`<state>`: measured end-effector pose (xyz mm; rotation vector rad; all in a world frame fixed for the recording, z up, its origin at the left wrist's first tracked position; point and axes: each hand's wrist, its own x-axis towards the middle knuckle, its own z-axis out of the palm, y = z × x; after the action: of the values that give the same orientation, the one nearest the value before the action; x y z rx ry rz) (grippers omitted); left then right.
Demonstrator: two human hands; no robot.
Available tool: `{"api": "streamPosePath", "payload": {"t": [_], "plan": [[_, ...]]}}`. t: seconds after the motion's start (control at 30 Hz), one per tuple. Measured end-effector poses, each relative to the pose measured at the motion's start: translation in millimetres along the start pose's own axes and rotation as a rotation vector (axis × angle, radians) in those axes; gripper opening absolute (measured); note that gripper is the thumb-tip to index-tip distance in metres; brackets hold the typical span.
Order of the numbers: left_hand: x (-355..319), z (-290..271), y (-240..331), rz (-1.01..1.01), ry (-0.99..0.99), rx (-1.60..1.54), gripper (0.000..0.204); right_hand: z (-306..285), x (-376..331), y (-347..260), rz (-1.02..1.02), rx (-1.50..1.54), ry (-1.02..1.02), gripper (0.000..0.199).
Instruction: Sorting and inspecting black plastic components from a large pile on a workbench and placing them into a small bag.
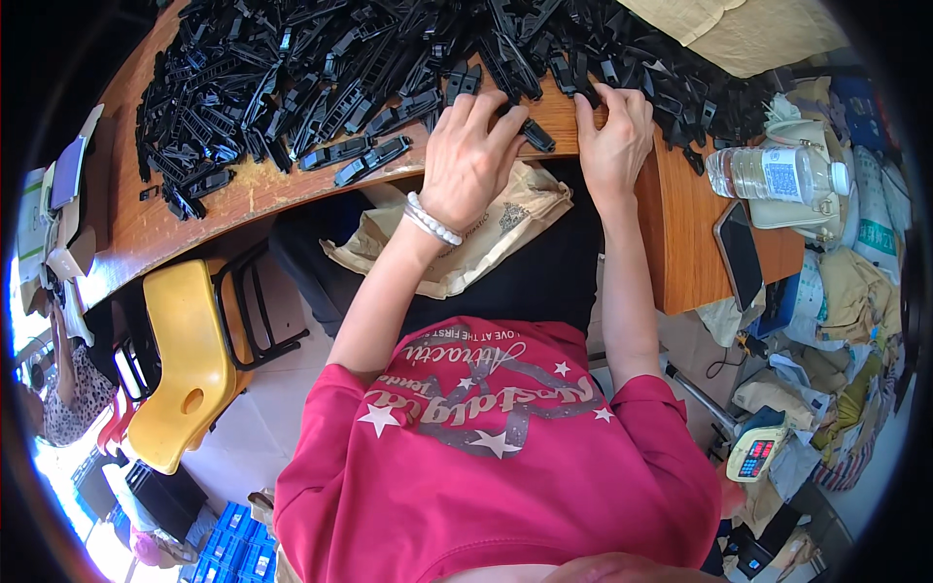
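A yellow chair [185,364] stands left of a wooden worktop [233,199] heaped with black plastic clips [292,78]. The left hand [471,155] presses one clip [533,134], fingers curled on it; the right hand [614,131] pinches another at the heap's edge (they look light, stiff, best held by their long sides). A water bottle [777,173] lies far right.

Small black plastic clip [535,135], elongated, lying flat near the bench's front edge, beside a sprawling heap of identical black clips [321,68]
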<state>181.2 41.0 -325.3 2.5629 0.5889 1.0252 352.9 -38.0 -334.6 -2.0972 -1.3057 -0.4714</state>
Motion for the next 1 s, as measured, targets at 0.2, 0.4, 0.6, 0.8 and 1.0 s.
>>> {"api": "streamPosePath", "payload": {"t": [0.2, 0.4, 0.6, 0.8, 1.0], "plan": [[-6, 13, 1, 0.017, 0.153, 0.012, 0.036, -29, -14, -14, 0.310, 0.569, -0.132, 0.022], [-7, 15, 0, 0.010, 0.184, 0.013, 0.034, -41, -29, -24, 0.149, 0.559, -0.278, 0.027], [-10, 18, -7, 0.059, 0.182, -0.002, 0.036, -42, -24, -23, 0.166, 0.577, -0.292, 0.027], [-11, 16, -4, 0.061, 0.169, -0.056, 0.040, -21, -22, -32, 0.139, 0.597, -0.249, 0.026], [-28, -6, -8, 0.048, 0.318, -0.062, 0.035, -50, -46, -21, 0.348, 0.939, -0.344, 0.023]]}}
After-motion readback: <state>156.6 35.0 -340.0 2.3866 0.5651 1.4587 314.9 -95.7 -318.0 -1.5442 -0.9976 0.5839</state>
